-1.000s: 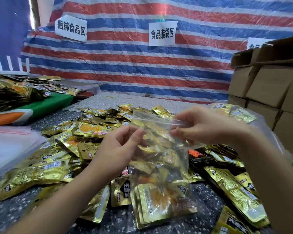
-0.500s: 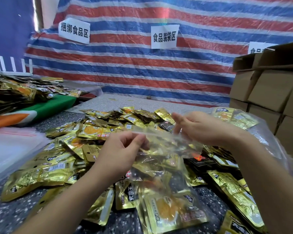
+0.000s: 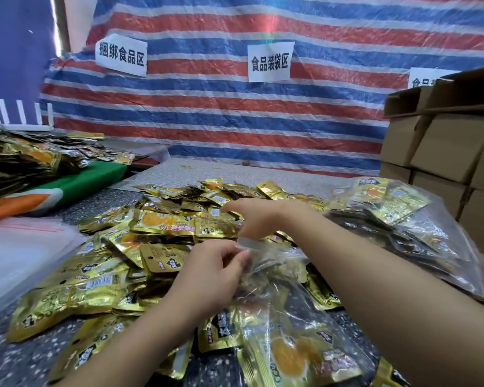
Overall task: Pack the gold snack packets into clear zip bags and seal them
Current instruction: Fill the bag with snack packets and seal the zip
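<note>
Both hands have dropped lower since a second ago, and the bag (image 3: 288, 325), then hanging upright between them, now lies slumped over the loose packets (image 3: 157, 222) near the bench's front edge, its mouth pointing toward the far edge. The left hand (image 3: 210, 277) pinches the clear zip strip (image 3: 248, 243) at the bag's mouth between thumb and fingertips. The right hand (image 3: 259, 219) has its fingers curled down onto the same strip just beyond; whether it is nipping the strip or only pressing on it I cannot tell.

Gold packets show through the bag, so filling looks done and sealing seems to be the step in hand. How much of the zip is already closed is not visible. The next move likely calls for running pinched fingers along the whole strip, with the other hand holding one end steady, and keeping packet corners out of the track.

Loose packets cover the middle of the bench (image 3: 263, 171). A filled bag (image 3: 403, 219) lies toward the right edge, beside stacked cartons (image 3: 444, 152). Flat empty bags (image 3: 20, 247) sit at the left edge.
</note>
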Available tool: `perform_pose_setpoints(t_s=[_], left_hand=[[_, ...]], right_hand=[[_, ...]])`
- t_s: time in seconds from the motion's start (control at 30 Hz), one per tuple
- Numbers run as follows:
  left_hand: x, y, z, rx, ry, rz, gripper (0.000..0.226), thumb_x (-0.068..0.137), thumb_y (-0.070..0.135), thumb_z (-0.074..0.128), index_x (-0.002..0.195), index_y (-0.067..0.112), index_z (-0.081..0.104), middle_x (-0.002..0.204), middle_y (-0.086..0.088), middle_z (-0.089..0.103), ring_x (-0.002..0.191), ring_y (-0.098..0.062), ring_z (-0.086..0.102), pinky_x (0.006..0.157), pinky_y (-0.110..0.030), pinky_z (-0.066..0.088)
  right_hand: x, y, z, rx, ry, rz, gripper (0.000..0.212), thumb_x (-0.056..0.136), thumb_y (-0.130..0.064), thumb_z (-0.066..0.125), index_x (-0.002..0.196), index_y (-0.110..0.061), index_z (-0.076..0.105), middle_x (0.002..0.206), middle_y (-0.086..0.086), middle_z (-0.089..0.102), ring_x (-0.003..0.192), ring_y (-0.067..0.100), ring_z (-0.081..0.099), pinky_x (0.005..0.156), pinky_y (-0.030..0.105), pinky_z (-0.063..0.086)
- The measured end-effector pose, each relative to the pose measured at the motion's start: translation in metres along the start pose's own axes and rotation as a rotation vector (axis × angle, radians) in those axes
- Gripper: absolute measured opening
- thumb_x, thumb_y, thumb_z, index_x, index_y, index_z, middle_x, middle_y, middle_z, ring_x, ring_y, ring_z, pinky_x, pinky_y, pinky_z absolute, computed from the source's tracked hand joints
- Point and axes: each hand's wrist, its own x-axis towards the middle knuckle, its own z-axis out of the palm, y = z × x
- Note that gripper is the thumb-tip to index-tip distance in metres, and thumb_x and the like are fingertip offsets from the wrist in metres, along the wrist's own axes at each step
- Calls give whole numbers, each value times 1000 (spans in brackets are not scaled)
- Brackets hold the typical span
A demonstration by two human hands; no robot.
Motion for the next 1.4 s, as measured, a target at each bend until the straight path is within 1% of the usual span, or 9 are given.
perform_pose_setpoints(t_s=[0.13, 0.27, 0.43, 0.63, 0.73, 0.87, 1.03, 1.23, 1.4], left_hand=[[1, -1, 0, 22, 24, 30, 25, 95, 29, 61, 73, 30, 71, 70, 16, 68, 63, -8, 67, 64, -45, 60], [1, 0, 0, 65, 25, 45, 28, 95, 30, 61, 69, 36, 67, 65, 18, 65, 64, -5, 66, 65, -39, 59], [-1, 3, -1, 86, 9, 48, 25, 97, 31, 58, 76, 27, 71, 66, 10, 67, 60, -8, 64, 58, -33, 50], [-2, 2, 0, 105, -6, 43, 23, 97, 32, 58, 79, 27, 72, 63, 9, 65, 55, -3, 57, 51, -21, 43], [-1, 1, 3, 115, -17, 42, 22, 96, 31, 60, 78, 27, 72, 56, 13, 60, 51, 1, 54, 46, -13, 37], [0, 0, 3, 102, -25, 37, 26, 96, 31, 60, 73, 24, 71, 59, 10, 61, 52, -3, 56, 57, -30, 55], [-2, -1, 1, 67, -11, 26, 28, 96, 32, 59, 73, 23, 70, 67, -2, 66, 57, -12, 63, 61, -46, 57], [-2, 1, 0, 16, 10, 12, 26, 98, 29, 56, 79, 22, 72, 64, 1, 67, 46, -5, 57, 49, -31, 53], [0, 4, -2, -119, 17, -76, 24, 98, 31, 57, 83, 25, 74, 78, 1, 74, 70, -21, 69, 64, -39, 59]], right_hand=[[8, -3, 6, 54, -114, 18, 88, 86, -27, 70, 157, -30, 18, 158, 5, 34, 143, 25, 35, 114, 44, 31], [9, 0, 7, 23, -88, 12, 82, 86, -33, 69, 155, -31, 25, 152, 4, 43, 132, 25, 47, 104, 40, 42], [5, 7, 7, -20, 6, -23, 71, 86, -34, 67, 148, -28, 35, 132, 5, 55, 101, 20, 54, 75, 32, 48], [0, 11, 23, -18, 51, 7, 58, 97, -39, 38, 153, -26, 26, 148, 17, 44, 121, 29, 47, 88, 37, 33], [-3, 12, 29, -82, 113, -31, 60, 98, -43, 42, 152, -22, 27, 135, 16, 56, 111, 27, 53, 88, 38, 43], [-2, 13, 32, -158, 158, -90, 58, 97, -52, 52, 144, -21, 38, 99, 2, 59, 87, 22, 60, 70, 35, 49], [-4, 17, 24, -56, 124, -88, 58, 96, -48, 56, 145, -21, 40, 121, 5, 61, 95, 17, 56, 77, 31, 48], [-16, 26, 17, 485, 292, -5, 30, 103, -42, 44, 125, -24, 53, 103, -4, 64, 86, 12, 63, 66, 25, 51], [-40, 42, -2, 1564, 437, 56, 41, 107, -37, 33, 127, -10, 57, 118, 17, 70, 105, 32, 69, 89, 47, 57]])
